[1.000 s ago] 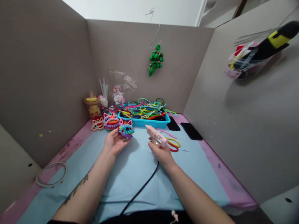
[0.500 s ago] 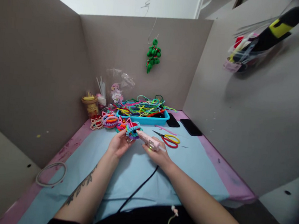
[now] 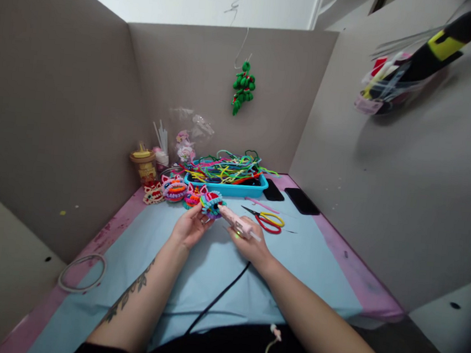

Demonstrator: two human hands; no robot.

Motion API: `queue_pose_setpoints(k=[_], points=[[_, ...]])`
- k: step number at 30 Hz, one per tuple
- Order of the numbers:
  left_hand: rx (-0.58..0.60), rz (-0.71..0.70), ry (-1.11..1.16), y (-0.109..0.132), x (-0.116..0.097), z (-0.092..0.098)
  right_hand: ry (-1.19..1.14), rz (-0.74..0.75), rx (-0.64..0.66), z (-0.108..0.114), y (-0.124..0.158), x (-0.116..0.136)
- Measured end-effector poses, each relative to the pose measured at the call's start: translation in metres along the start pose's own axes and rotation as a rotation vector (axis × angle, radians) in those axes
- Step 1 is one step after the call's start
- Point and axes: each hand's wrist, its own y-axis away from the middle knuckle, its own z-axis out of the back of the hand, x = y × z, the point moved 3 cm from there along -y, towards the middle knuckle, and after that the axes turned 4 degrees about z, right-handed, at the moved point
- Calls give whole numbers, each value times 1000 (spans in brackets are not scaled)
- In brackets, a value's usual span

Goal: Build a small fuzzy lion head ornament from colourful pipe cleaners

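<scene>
My left hand is closed on a colourful pipe-cleaner figure in light blue, red and purple with a dark spot on its side. In my right hand is a pale pink hot glue gun, gripped with a small greenish light showing near the fingers. Its nozzle points left and meets the figure's right side; whether glue is coming out cannot be made out. A white glue stick juts from the gun's back, and a black cord runs down toward my lap.
Behind the hands, a blue tray holds many coloured pipe cleaners. Finished-looking pipe-cleaner figures stand left of it. Scissors with red and yellow handles lie right, near two black phones. A white ring lies at left.
Both hands, the glue gun and the figure hold nearly the same pose. The whole view has shifted very slightly.
</scene>
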Motion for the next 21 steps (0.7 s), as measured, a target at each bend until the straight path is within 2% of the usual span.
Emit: queue_pose_setpoints(k=[9, 21], points=[[31, 1, -29, -1, 0, 2, 24, 32, 2, -1, 0, -1], [7, -6, -19, 0, 1, 1, 108, 84, 61, -2, -1, 0]])
